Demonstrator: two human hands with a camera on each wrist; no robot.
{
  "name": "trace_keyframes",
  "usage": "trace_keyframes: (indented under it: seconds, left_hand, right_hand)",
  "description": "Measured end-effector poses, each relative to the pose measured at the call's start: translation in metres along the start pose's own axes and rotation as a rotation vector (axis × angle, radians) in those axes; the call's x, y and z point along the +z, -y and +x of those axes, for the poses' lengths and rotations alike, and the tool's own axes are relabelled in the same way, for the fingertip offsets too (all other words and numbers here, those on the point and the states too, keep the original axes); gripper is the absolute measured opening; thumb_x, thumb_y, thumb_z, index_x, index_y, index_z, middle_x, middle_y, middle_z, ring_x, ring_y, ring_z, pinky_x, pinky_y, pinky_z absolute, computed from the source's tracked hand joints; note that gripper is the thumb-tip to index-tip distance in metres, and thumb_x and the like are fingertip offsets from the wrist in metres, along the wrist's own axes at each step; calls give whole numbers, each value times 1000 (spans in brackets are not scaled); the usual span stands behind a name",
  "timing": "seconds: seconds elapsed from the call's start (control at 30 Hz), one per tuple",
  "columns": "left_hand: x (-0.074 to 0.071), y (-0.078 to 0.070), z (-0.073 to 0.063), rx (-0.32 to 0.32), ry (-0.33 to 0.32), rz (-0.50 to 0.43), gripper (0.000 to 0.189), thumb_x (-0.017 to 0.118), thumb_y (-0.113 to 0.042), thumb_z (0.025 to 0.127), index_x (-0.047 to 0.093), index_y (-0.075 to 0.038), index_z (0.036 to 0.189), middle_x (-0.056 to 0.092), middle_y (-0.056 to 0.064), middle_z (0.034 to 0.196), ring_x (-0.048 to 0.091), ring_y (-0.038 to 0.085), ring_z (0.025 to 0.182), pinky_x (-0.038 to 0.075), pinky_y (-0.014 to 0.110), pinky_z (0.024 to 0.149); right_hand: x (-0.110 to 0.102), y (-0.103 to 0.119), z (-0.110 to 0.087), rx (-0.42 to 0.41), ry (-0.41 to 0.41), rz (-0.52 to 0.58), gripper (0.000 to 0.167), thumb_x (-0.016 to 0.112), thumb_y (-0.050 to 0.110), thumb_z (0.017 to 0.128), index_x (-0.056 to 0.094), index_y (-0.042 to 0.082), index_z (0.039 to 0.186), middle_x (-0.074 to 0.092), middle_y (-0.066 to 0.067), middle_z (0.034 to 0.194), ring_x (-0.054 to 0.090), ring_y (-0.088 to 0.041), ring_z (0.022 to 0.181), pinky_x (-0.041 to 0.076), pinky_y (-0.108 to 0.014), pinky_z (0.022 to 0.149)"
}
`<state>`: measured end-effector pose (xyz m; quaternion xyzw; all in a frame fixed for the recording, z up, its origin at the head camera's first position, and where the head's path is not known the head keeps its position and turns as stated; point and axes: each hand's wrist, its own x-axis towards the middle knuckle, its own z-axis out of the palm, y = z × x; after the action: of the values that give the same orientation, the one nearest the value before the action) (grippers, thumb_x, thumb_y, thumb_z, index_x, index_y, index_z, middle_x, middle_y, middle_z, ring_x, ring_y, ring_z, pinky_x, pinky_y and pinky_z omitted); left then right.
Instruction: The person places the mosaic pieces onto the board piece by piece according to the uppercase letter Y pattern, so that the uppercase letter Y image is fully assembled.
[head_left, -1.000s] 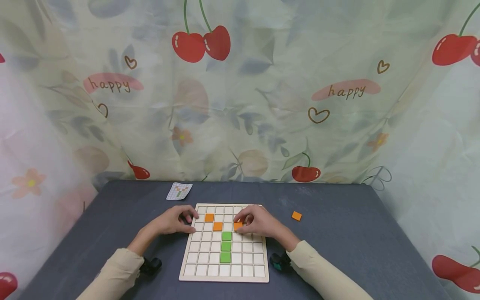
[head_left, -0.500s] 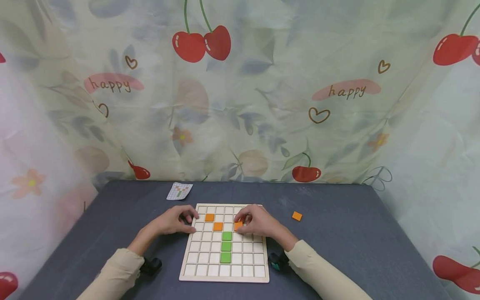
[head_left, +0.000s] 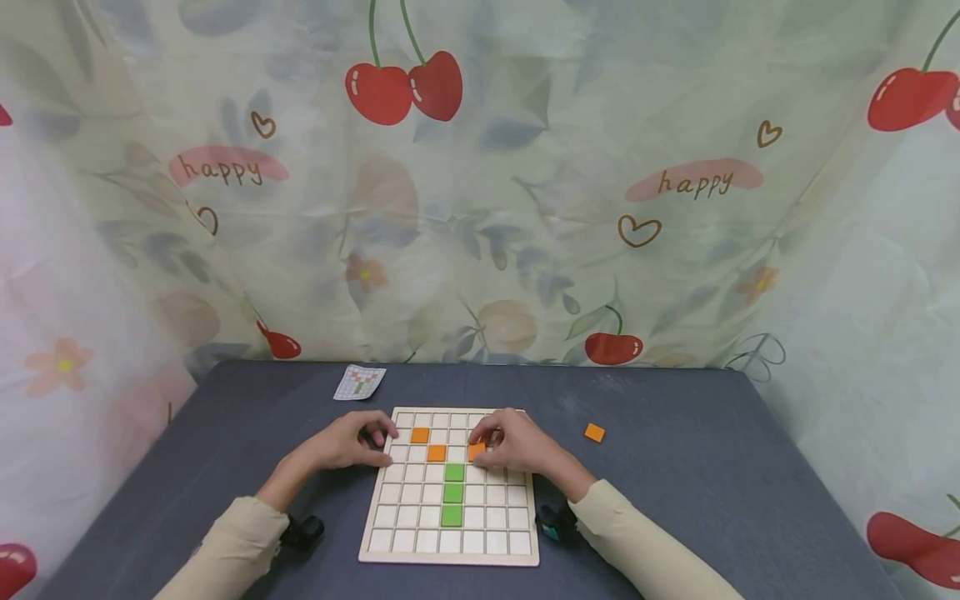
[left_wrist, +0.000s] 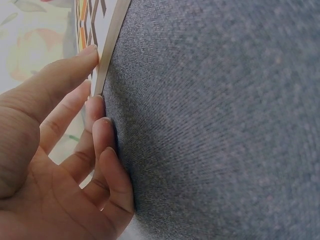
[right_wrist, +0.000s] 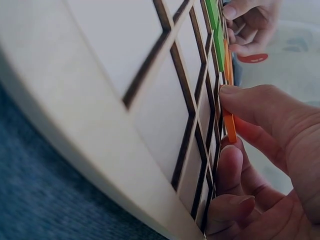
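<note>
A pale wooden grid board [head_left: 448, 557] lies flat on the dark table. My right hand [head_left: 517, 443] pinches an orange square tile [right_wrist: 230, 127] between thumb and fingers, at the board's upper right part. In the right wrist view this tile stands a little proud of the grid. Two orange tiles lie in cells to its left, the upper tile [head_left: 420, 435] and the lower tile [head_left: 437, 453]. Below them a column of green tiles [head_left: 453, 493] runs down the middle. My left hand [head_left: 347, 440] rests thumb and fingertips along the board's left edge, loosely bent.
A loose orange tile [head_left: 595, 432] lies on the table right of the board. Behind the board, to the left, is a small paper card [head_left: 360, 383] with a printed coloured grid pattern. A patterned curtain [head_left: 480, 208] rises at the table's back edge.
</note>
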<state>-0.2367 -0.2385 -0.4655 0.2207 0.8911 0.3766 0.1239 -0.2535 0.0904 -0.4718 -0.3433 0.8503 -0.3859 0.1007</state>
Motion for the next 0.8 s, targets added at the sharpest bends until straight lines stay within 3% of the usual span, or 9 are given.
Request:
trace_keyframes:
  seconds: [0.37,0.8]
  left_hand:
    - [0,0,0,4,-1,13,33,85,-13,84,67,-6,110,56,5,89,51,20,76,43,32,69]
    - [0,-1,0,6,1,6,32,85,-13,84,67,-6,110,56,6,89,50,20,74,42,32,67]
  right_hand:
    - [1,-3,2,16,6,-8,15,82,12,87,78,11,102,69,4,93,60,-13,80,50,-31,70]
    - [0,2,3,4,31,25,16,81,7,86,78,6,102,70,-2,93,59,-17,80,49,-31,70]
